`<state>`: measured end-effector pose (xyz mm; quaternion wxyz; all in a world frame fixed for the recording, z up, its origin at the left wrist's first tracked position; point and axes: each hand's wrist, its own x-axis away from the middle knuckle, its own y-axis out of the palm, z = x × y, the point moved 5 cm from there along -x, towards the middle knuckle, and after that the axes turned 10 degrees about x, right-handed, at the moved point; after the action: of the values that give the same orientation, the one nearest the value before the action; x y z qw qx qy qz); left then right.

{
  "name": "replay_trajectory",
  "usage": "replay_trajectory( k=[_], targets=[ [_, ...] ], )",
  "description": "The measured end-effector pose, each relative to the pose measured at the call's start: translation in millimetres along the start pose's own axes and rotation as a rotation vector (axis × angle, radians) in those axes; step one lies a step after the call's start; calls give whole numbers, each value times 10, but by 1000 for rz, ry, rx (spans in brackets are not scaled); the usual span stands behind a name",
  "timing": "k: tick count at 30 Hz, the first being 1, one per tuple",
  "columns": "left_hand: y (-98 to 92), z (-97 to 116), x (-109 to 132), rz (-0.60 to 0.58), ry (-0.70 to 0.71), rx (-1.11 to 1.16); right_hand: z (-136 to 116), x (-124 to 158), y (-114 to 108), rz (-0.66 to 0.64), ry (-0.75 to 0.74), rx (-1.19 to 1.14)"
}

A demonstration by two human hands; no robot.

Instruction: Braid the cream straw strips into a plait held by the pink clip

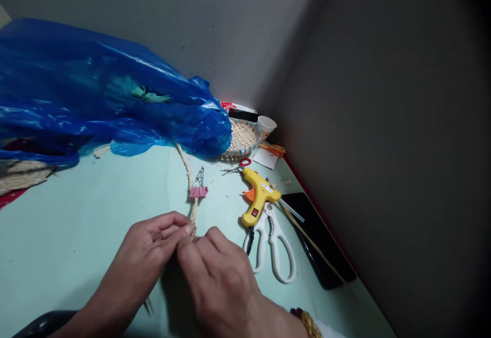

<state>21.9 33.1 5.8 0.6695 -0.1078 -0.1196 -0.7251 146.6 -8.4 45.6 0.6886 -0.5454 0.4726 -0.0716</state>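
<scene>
A pale braided cord (185, 164) runs from under the blue plastic bag down the table to my fingers. Partway along it, a pink binder clip (198, 193) grips the braid. My left hand (153, 246) pinches the cord's near end between thumb and fingers. Close against it, my right hand (218, 271) is closed with its fingertips at the same end of the braid. The strands right at the fingertips are mostly hidden by both hands.
The blue plastic bag (115, 82) fills the back left. To the right lie a yellow glue gun (261, 195), white-handled scissors (276, 246) and a black tablet-like slab (322, 246). Behind them stand a woven basket (245, 136) and a paper cup (267, 126), close to the wall.
</scene>
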Motion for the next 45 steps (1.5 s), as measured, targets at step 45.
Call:
replay_trajectory(
  k=[45],
  targets=[
    [-116,-93,-60,-9,-211,134,532,-9,3,-237,709,-682]
  ],
)
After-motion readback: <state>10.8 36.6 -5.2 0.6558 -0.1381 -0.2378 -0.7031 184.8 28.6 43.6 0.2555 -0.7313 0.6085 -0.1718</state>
